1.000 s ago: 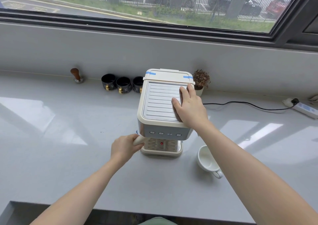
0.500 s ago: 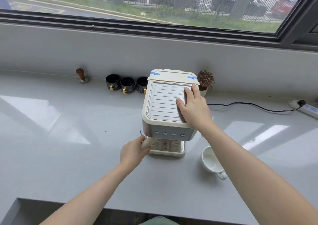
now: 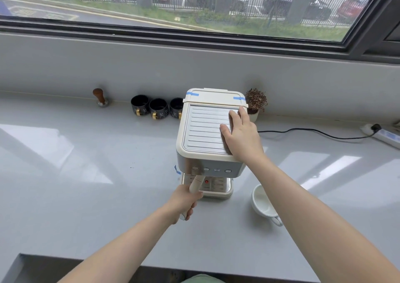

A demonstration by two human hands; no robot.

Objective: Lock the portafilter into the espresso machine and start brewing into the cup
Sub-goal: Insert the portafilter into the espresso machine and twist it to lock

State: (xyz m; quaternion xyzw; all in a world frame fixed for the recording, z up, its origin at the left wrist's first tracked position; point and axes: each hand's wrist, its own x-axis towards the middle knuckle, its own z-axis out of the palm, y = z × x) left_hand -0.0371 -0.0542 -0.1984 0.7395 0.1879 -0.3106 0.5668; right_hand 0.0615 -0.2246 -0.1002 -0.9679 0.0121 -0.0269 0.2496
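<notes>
A cream espresso machine (image 3: 205,131) with a ribbed grey top stands in the middle of the grey counter. My right hand (image 3: 242,137) lies flat on the right side of its top, fingers spread. Below the button row, my left hand (image 3: 184,202) is closed around the cream portafilter handle (image 3: 195,184), which sticks out toward me from under the machine's front; the basket end is hidden under the housing. A white cup (image 3: 263,202) sits on the counter to the right of the machine's base, partly behind my right forearm.
Three black mugs (image 3: 158,109) and a wooden-knobbed tamper (image 3: 100,97) line the back wall on the left. A small potted plant (image 3: 255,103) stands behind the machine. A black cord (image 3: 313,132) runs right to a power strip (image 3: 385,134). The counter's front edge (image 3: 129,263) is near me.
My left hand has swung the portafilter handle from pointing left of the machine around to pointing toward me at the front. The right hand stays on top.
</notes>
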